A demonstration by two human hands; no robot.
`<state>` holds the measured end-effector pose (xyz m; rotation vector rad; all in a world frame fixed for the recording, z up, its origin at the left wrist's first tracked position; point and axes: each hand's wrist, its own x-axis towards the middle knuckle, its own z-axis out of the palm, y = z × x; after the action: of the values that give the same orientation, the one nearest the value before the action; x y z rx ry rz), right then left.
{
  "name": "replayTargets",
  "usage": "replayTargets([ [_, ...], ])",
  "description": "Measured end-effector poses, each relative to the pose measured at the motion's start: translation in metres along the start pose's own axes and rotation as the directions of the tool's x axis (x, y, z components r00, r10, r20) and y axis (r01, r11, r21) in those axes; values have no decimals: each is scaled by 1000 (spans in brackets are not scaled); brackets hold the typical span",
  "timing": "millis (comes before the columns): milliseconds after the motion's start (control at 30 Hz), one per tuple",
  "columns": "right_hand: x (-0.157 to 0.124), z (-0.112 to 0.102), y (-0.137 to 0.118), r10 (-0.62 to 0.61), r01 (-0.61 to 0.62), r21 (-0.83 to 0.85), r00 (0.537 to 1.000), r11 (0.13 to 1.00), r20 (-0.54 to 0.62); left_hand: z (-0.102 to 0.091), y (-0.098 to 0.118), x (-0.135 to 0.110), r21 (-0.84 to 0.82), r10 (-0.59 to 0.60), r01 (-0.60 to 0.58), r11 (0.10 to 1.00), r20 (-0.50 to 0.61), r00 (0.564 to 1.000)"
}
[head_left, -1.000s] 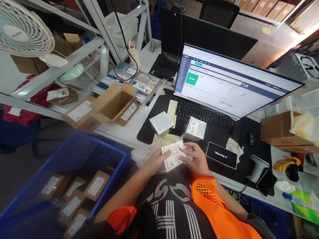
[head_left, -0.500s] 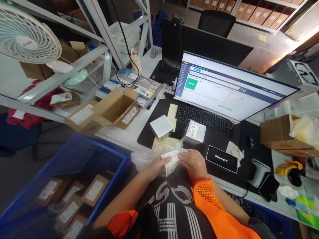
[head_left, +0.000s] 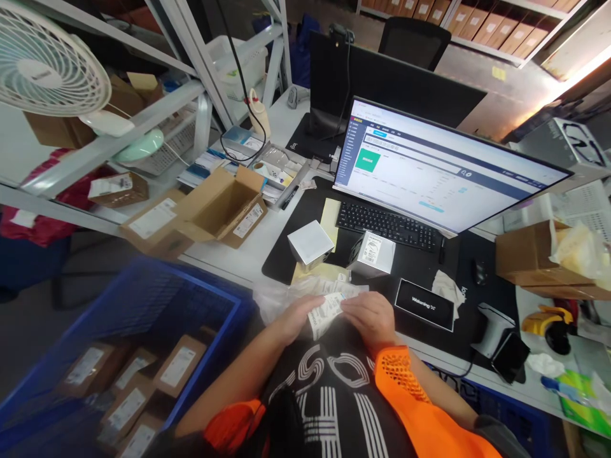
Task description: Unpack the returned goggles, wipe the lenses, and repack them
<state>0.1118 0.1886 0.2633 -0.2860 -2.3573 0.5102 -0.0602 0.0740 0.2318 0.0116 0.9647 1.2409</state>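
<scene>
My left hand (head_left: 296, 318) is closed on the left edge of a white printed label (head_left: 324, 312), held low in front of my chest. At the label's upper right, the fingers of my right hand (head_left: 371, 318) are pinched on its edge. Just beyond the hands, crumpled clear plastic (head_left: 274, 299) and more printed paper lie along the desk edge. Past them stand a plain silver-white box (head_left: 311, 243) and a second box (head_left: 377, 251) with a label on top. A flat black box (head_left: 424, 304) marked "Wakening" lies to the right of my right hand.
An open cardboard box (head_left: 224, 213) sits on the desk at left. Below it, a blue crate (head_left: 238, 312) holds several labelled cartons. A keyboard (head_left: 386, 222) and a lit monitor (head_left: 443, 172) stand behind. To the right are a scanner stand (head_left: 491, 331) and a tape dispenser (head_left: 548, 321).
The label has tilted and shifted slightly between my hands, showing a different printed part. Both hands stay on it, a little lower. The boxes on the desk have not moved.
</scene>
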Motion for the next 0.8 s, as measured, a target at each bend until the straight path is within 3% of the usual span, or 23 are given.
replayTargets([
  [600,21,8,2,21,-22,17,999,1000,48,-18,8,2,128,20,-12,992,-56,998],
  [800,22,8,3,-14,11,54,998,998,58,-17,13,3,130,4,-2,991,-14,1000],
])
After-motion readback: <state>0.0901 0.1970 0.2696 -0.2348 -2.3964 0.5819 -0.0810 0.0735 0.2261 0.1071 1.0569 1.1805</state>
